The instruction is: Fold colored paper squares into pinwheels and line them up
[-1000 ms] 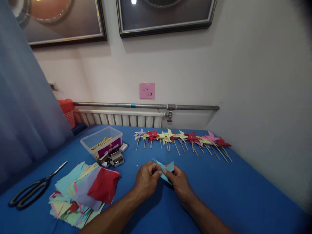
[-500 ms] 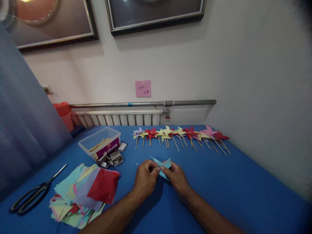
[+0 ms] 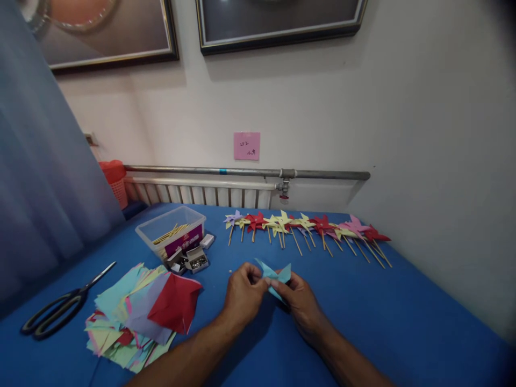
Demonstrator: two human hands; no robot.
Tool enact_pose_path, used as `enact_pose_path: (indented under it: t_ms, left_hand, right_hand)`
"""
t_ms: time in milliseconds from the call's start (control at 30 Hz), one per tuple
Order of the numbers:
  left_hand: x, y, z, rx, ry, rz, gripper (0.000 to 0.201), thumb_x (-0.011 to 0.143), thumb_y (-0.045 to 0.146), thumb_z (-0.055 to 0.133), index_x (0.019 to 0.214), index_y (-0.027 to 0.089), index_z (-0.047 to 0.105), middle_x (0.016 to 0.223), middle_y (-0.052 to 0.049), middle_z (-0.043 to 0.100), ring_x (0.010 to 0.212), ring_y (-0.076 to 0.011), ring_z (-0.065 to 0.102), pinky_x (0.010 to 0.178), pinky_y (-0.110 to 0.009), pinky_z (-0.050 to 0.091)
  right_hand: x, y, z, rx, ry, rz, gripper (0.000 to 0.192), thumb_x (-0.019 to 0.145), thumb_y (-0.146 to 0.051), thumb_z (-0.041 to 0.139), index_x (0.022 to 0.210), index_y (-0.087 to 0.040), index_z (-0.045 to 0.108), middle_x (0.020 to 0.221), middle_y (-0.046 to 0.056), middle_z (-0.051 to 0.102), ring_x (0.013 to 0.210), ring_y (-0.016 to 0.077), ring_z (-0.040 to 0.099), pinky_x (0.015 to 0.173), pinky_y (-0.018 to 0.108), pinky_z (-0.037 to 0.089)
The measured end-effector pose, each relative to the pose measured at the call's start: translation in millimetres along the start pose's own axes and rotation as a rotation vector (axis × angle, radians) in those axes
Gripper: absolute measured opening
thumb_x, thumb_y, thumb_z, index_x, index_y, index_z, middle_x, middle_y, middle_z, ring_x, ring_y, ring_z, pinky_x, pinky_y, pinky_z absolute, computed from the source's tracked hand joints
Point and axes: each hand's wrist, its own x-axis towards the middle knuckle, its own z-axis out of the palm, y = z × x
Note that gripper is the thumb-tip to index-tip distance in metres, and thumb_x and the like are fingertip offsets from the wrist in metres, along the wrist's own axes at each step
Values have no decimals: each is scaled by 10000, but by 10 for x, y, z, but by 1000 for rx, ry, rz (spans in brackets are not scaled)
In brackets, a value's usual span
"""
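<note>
Above the blue tabletop, my left hand [image 3: 246,293] and my right hand [image 3: 300,298] pinch a light blue paper pinwheel [image 3: 284,273] between them. Its pointed blades stick up past my fingers, and the thumbs meet near its middle. Whether a pin is in the fingers is hidden. Left of my hands lies a pile of coloured paper pieces [image 3: 139,314], with a red one [image 3: 176,302] on top. Finished-looking pinwheels on sticks [image 3: 281,220] lie in a row beyond my hands.
A clear plastic box [image 3: 171,231] of thin wooden sticks stands at the back left. Before it are small open boxes of metal pins [image 3: 197,262] and a small white box [image 3: 207,241]. Black-handled scissors [image 3: 66,306] lie far left. A radiator [image 3: 201,193] and pipe line the wall.
The whole view has shifted slightly, so things appear a little further right. Both hands keep their pinch on the light blue paper, with the thumbs now closer over its middle.
</note>
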Motion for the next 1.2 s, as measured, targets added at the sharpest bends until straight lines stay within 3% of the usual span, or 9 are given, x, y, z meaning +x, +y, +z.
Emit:
enact_pose_path:
  t_ms: [100,267,367,600,833,1067,1200]
  left_hand:
    - [34,-12,-11,-110,-35,-75,255,611,283,774,754,156,606,647,18,580,594,-119,516,572,-234,375]
    - [43,66,-63,-269,-249,-170,300,576,343,798,720,131,643,648,-9,616,571,-107,509,562,-233,361]
    - [48,90,-83,-330,-300,-184,301,546,325,819,664,141,611,606,-2,608,547,-100,501,553,-226,354]
    - [78,18,-63,-283,-248,-136,315,538,328,812,620,164,555,548,36,543,496,-77,423,501,-217,302]
    - [112,-49,-37,-231,-229,-90,360,543,359,830,588,172,526,529,40,505,494,-77,413,498,-223,303]
    - [105,-32,-67,-264,-288,-139,327,556,352,819,629,157,567,550,27,540,489,-81,430,499,-226,311]
    - [120,-86,-65,-182,-246,-57,298,595,338,783,618,166,540,543,39,514,499,-81,416,503,-227,303]
  right_hand:
    - [-27,-41,18,24,5,10,385,637,-436,888,848,-194,675,695,-41,649,636,127,550,660,259,430]
    - [-18,-25,-20,20,-59,4,380,659,-444,875,862,-188,681,713,-28,663,647,133,563,654,258,430]
    - [-1,4,-46,16,-87,2,371,678,-443,865,864,-180,682,708,-23,662,642,133,560,646,258,424]
    - [-18,-41,-12,-46,-91,-35,399,665,-487,854,868,-171,721,771,3,692,681,150,572,677,270,439]
    - [-36,-74,5,-139,-40,-64,401,665,-543,820,827,-189,720,711,-19,655,659,157,543,661,270,430]
    - [-34,-50,-10,-125,-30,-44,392,664,-528,829,815,-188,709,708,-19,648,660,154,541,656,268,424]
    - [-19,-37,-14,-127,-26,-69,371,649,-517,844,792,-200,713,712,-17,662,678,170,562,678,282,434]
